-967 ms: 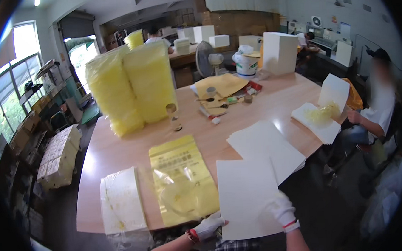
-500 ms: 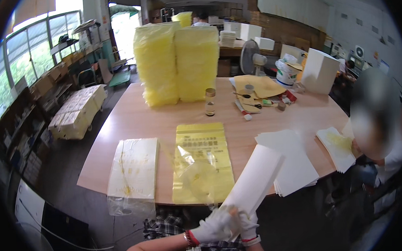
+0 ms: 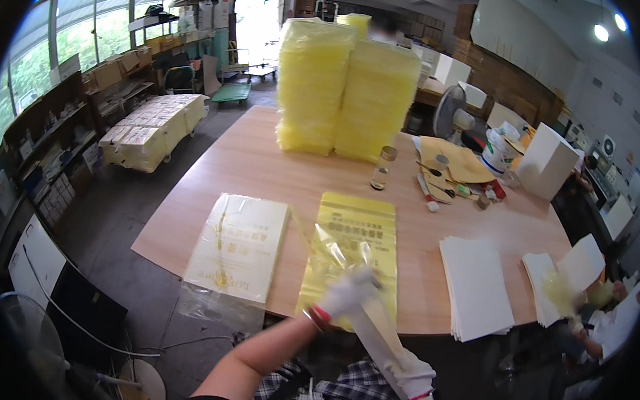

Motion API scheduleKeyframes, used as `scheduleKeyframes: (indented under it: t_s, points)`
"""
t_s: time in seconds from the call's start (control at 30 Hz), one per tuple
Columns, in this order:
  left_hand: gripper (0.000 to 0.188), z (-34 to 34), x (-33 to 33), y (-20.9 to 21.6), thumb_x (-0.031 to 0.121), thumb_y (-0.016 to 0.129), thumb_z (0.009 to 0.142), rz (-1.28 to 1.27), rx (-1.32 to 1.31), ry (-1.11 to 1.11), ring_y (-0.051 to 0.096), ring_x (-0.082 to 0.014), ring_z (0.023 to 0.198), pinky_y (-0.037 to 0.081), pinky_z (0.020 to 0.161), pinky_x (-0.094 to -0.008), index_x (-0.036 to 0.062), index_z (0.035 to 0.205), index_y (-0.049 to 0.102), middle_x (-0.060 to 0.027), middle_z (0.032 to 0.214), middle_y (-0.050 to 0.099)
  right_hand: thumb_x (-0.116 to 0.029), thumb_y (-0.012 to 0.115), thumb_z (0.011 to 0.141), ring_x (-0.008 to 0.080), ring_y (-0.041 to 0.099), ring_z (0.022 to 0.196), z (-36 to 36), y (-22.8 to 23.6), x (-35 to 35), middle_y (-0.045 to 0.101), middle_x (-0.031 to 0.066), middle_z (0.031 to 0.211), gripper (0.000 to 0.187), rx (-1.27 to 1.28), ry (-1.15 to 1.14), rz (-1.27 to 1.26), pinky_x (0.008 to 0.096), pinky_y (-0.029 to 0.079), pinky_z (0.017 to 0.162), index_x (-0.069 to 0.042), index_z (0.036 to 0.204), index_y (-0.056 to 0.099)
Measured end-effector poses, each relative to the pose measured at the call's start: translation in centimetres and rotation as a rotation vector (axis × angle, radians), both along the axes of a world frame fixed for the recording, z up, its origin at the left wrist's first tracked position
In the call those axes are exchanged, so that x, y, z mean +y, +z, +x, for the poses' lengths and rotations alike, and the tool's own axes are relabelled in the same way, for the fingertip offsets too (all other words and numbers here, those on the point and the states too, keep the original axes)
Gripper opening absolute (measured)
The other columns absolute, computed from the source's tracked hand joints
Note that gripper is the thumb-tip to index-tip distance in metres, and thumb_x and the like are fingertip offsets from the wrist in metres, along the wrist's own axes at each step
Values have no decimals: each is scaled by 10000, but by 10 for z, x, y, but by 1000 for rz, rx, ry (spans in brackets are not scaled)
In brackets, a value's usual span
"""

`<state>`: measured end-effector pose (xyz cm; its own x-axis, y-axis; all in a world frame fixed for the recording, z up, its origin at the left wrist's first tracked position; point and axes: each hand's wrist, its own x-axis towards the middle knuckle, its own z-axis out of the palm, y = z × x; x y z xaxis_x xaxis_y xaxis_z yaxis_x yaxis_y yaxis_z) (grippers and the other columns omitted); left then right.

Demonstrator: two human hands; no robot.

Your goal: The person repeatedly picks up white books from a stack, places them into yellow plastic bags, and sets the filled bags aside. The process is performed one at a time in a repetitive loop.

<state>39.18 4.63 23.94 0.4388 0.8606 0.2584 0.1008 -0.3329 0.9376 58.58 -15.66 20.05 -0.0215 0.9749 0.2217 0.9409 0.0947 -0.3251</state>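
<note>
A white sheet or thin stack of paper (image 3: 375, 327), seen nearly edge-on, slants between my two white-gloved hands. At its upper end, my left hand (image 3: 348, 293) closes on it, slightly blurred, over the lower part of a yellow printed plastic bag (image 3: 361, 219). My right hand (image 3: 413, 374) grips its lower end, just off the table's near edge. The yellow bag lies flat on the table, with shiny clear film on its left part. To the left lies a plastic-wrapped stack (image 3: 242, 241), its loose film hanging over the edge. Right of the bag rests a pile of white sheets (image 3: 478, 286).
Tall yellow bag stacks (image 3: 313, 90) stand at the table's (image 3: 188, 201) far side, with a clear jar (image 3: 381, 174) in front. Tape, scissors and brown envelopes (image 3: 453, 159) lie beyond, near a white bucket (image 3: 499, 152). At right a person (image 3: 620, 321) handles sheets and a yellow bag.
My left hand has moved up and forward over the yellow bag, away from the right. The paper has swung from leaning right to leaning left. My view has turned right.
</note>
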Motion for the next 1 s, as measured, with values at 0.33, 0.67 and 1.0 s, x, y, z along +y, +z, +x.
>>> scheduleKeyframes:
  t_s: [0.33, 0.67, 1.0]
  points:
    - [411, 3, -40, -46, 200, 561, 760, 65, 519, -45, 578, -352, 890, 477, 756, -437, 86, 1151, 506, -147, 949, 603, -423, 759, 625, 381, 562, 947, -3, -56, 90, 571, 206, 1049, 830, 187, -335, 179, 419, 455, 825, 30, 1214, 389]
    - [390, -68, 40, -175, 165, 513, 814, -307, -114, 549, 556, -276, 944, 469, 762, -354, 109, 1199, 485, -134, 1069, 543, -76, 508, 767, 412, 589, 801, -5, -38, 190, 608, 232, 882, 654, 46, -361, -310, 499, 443, 681, -179, 1362, 257]
    - [235, -99, -12, -138, 97, 513, 812, -192, 554, 350, 584, -331, 842, 450, 703, -392, 65, 1039, 460, -165, 903, 590, -56, 518, 738, 363, 604, 752, -3, -68, 136, 611, 210, 852, 856, -21, -377, -579, 462, 458, 638, -136, 1424, 12]
